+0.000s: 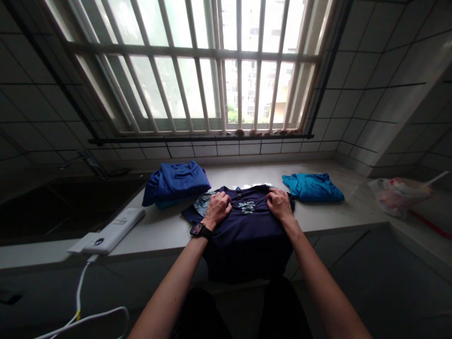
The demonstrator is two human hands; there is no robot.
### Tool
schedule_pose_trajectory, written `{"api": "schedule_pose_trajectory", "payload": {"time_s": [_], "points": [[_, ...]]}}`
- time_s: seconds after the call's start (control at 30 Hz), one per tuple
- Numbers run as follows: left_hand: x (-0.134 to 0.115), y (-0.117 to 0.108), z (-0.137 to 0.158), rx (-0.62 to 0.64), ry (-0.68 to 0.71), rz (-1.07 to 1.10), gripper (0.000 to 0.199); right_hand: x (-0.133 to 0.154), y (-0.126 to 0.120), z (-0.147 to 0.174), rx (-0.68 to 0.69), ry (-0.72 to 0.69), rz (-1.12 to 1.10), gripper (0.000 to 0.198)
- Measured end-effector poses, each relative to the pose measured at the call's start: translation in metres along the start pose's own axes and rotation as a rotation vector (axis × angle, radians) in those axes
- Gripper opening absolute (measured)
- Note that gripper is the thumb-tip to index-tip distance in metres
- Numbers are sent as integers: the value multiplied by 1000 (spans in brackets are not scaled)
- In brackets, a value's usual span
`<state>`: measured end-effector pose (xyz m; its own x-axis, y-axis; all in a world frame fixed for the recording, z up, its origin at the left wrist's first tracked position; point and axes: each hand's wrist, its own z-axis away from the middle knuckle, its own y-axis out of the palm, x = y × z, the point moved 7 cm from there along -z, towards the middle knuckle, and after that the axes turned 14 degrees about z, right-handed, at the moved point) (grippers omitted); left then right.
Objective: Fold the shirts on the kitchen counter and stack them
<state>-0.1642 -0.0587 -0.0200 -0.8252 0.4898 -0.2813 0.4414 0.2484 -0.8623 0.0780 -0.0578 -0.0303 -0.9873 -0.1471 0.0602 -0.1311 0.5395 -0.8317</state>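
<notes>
Apparently to keep the neckline end spread, the left hand (218,208) and right hand (280,205) rest on either side of a dark navy shirt (247,230), fingers bent together against the cloth, though I cannot tell whether they pinch it. The shirt lies across the counter's (169,231) front edge, its lower part hanging over; 2 folded garments, a blue bundle (178,182) at left and a teal bundle (314,187) at right, sit nearer the back edge, probably to stay out of the hands' way.

the one head camera looks forward and down on the counter (247,173) (fairly near), facing the barred window (190,84).
</notes>
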Motion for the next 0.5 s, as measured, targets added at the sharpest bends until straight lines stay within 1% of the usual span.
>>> {"api": "schedule_pose_trajectory", "payload": {"time_s": [0.07, 0.1, 0.2, 0.27, 0.4, 0.5], "points": [[0, -4, 0, -49, 1, 6, 13, 2, -5, 0, -26, -18, 6, 15], [-1, -6, 0, -68, 3, 11, 13, 4, -6, 0, -16, -50, 2, 15], [-1, -6, -1, -84, 11, 22, 14, 16, -3, 2, 73, -188, -41, 22], [-1, -5, -1, -79, 12, 21, 15, 21, 0, 3, 111, -245, -69, 28], [-1, -5, -1, -80, 15, 15, 16, 21, 5, 4, 116, -247, -89, 38], [0, -8, -1, -125, -5, 5, 17, 20, 9, 4, 116, -239, -81, 36]]}}
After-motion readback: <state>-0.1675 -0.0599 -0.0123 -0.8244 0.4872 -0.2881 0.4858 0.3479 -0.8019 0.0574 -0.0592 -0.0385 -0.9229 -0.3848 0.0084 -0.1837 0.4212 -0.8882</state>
